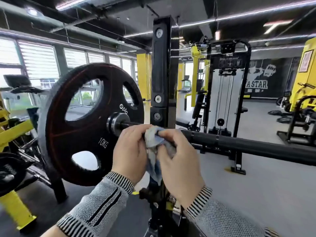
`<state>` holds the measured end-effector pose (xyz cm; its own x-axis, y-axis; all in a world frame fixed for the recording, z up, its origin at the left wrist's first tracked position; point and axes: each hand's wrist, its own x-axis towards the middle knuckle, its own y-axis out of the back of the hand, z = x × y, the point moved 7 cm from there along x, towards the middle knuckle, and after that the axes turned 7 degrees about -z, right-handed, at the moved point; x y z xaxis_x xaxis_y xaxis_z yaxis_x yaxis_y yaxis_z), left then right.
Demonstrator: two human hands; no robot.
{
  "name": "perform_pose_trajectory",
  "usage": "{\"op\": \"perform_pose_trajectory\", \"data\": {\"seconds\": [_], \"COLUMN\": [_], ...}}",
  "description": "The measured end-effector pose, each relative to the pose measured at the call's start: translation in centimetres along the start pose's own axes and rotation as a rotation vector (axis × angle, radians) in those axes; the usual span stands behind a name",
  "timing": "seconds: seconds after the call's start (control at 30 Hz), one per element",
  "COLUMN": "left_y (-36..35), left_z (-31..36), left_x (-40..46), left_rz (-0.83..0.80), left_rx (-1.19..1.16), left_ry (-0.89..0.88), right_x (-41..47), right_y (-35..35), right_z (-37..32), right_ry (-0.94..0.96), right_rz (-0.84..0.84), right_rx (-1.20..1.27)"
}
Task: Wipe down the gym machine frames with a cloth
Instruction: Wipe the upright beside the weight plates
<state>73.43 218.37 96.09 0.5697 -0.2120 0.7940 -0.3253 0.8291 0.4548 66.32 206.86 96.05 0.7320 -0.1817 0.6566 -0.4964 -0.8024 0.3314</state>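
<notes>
Gripping the cloth [154,142] from both sides, the left hand [130,151] and the right hand [177,161] meet just in front of the black upright post [161,69], right where the bar [248,144] passes it. The fingers of both hands are curled and clamped on the bunched grey-blue fabric, and a loose tail of it hangs down between the wrists. Whether the cloth is wrapped fully round the bar or only pressed against it cannot be told, since the hands cover that spot.

The step in hand looks like wiping the stretch of bar between the post and the metal collar [118,123] of the weight plate [89,124]. To do it well, the cloth should go right round the bar, with the hands twisting it and sliding it along, so the underside gets cleaned too. A firm, even squeeze matters more than speed. The hanging tail is best gathered into the palm, or it may snag on the fittings low on the post. The gap beside the collar is narrow, so a folded edge of cloth will reach in better than a thick wad.

The long padded stretch of bar running off to the right, and the bolted face of the post above the hands, seem the natural places to wipe after this.
</notes>
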Motion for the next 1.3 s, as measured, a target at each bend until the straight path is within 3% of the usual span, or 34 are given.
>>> {"op": "perform_pose_trajectory", "data": {"seconds": [0.1, 0.2, 0.27, 0.33, 0.43, 0.5, 0.63, 0.7, 0.77, 0.83, 1.0, 1.07, 1.2, 1.3], "left_y": [1.0, 2.0, 2.5, 2.6, 2.7, 2.9, 3.1, 3.1, 3.0, 2.9, 2.9, 2.8, 2.6, 2.4], "left_z": [-0.8, -1.3, -1.5, -1.6, -1.5, -1.2, -0.1, 0.3, 0.6, 1.1, 3.3, 4.1, 4.7, 5.4], "left_x": [0.7, 2.2, 3.3, 4.3, 5.4, 6.4, 8.9, 9.7, 10.3, 11.1, 13.6, 14.4, 15.1, 15.8], "left_rz": [0.022, 0.052, 0.072, 0.048, -0.003, -0.035, -0.059, -0.064, -0.089, -0.097, -0.093, -0.100, -0.089, -0.077], "left_rx": [-0.078, -0.198, -0.238, -0.245, -0.244, -0.205, -0.149, -0.129, -0.134, -0.112, -0.007, 0.044, 0.095, 0.104], "left_ry": [0.118, 0.197, 0.229, 0.267, 0.279, 0.263, 0.199, 0.165, 0.134, 0.080, -0.010, -0.032, -0.074, -0.106], "right_x": [2.8, 7.2, 10.1, 11.3, 12.2, 14.2, 16.1, 13.5, 12.5, 14.3, 19.4, 17.8, 15.4, 19.8], "right_y": [2.9, 3.8, 1.4, -1.0, -2.2, -1.7, -0.1, -1.2, -1.4, -0.9, 3.6, 3.0, 2.1, 4.7], "right_z": [-4.7, -7.6, -6.1, -2.8, -1.8, -3.5, -6.5, -6.1, -5.0, -5.5, -9.3, -7.9, -5.5, -7.8], "right_ry": [0.192, 0.381, 0.412, 0.300, 0.342, 0.400, 0.587, 0.761, 0.789, 0.872, 0.719, 0.775, 0.935, 0.819], "right_rz": [0.105, 0.095, -0.179, -0.474, -0.636, -0.583, -0.254, -0.319, -0.476, -0.482, 0.042, 0.031, -0.223, -0.090], "right_rx": [-0.088, -0.441, -0.750, -0.954, -1.174, -1.185, -1.218, -1.187, -1.141, -1.212, -0.893, -0.827, -0.914, -0.730]}}
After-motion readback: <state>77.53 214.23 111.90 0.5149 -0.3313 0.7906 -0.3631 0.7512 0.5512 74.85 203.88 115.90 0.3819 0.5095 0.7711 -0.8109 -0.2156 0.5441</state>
